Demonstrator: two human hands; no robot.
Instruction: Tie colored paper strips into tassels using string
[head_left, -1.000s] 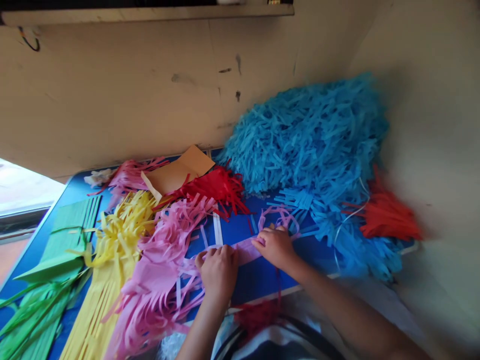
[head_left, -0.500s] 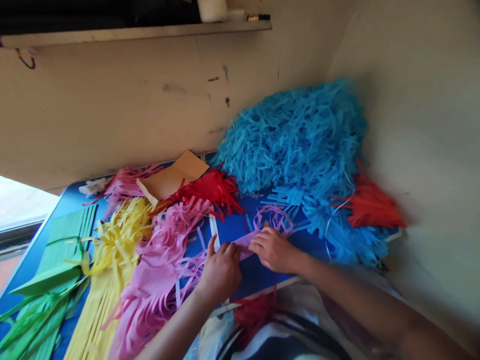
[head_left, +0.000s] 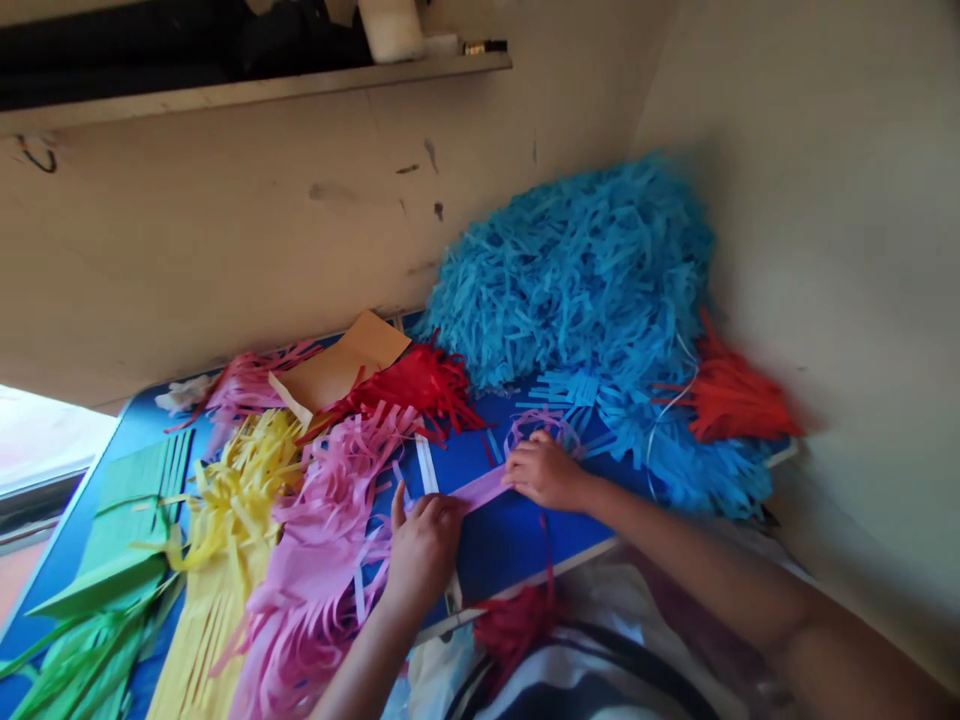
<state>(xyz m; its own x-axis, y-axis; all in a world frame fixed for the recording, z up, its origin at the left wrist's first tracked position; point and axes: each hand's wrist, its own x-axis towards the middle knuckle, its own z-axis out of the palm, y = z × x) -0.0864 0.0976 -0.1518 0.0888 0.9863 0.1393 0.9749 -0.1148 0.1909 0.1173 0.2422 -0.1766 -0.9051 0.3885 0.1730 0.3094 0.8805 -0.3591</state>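
A lilac fringed paper strip stretches flat between my hands, just above or on the blue table. My left hand is closed on its left end, the thumb pointing up. At the other end my right hand pinches the strip, its fingertips partly hidden. Thin curled fringes of the same lilac colour stick out behind my right hand. Left of my left hand lies a pile of pink fringed paper. A red fringed bunch sits at the table's front edge, near my body.
A big heap of blue fringed paper fills the back right corner, with red fringed paper beside it. Yellow paper, green paper, red fringe and brown card cover the left. A shelf juts out above.
My hands have drawn apart, the left one shifting left, so more of the lilac strip shows between them. The whole view has also shifted slightly.
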